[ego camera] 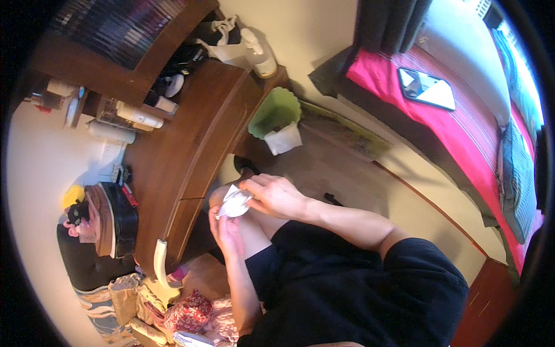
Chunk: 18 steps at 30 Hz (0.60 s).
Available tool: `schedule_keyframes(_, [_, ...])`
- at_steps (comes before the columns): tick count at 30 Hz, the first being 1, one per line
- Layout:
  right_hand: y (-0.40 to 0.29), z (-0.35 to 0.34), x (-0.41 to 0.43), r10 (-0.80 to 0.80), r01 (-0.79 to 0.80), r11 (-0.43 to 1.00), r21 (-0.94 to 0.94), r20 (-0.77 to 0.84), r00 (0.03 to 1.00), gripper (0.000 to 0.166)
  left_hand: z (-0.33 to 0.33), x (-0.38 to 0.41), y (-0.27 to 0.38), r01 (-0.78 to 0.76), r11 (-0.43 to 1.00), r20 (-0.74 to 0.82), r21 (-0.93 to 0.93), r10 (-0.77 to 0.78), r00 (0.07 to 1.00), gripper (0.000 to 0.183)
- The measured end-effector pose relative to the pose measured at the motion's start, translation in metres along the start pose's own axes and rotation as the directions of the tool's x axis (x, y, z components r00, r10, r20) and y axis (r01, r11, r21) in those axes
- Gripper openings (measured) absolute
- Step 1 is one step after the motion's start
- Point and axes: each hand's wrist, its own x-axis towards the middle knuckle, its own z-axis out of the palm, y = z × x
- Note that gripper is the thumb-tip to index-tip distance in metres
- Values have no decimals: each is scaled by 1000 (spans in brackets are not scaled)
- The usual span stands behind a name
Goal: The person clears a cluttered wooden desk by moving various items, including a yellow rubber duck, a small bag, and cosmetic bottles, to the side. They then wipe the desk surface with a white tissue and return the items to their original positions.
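Note:
A small, shiny white piece (pixel 236 203), apparently a thin plastic or foil packet, is held between my two hands above my bare knees. My left hand (pixel 227 234) supports it from below with its fingers at the near edge. The fingertips of my right hand (pixel 273 195) pinch its upper right side. Glare hides the surface of the piece, so its exact kind is unclear.
A brown wooden desk (pixel 173 143) with drawers stands on the left. Past my hands is a green waste bin (pixel 275 110), white paper at its rim. A spray bottle (pixel 261 58) stands at the desk's end. On the right bed (pixel 459 152) lies a smartphone (pixel 427 89).

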Motion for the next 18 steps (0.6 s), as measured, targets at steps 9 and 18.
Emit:
schedule_keyframes(9, [5,0,4,-104,109,993,43,-100,990,19,-8,-3,-3,-19,953,-41,301,33,999,27])
schedule_keyframes(18, [0,2,-1,181,-148,929,340,-68,981,17,-7,-4,-4,10,997,-57,73,-5,998,25])
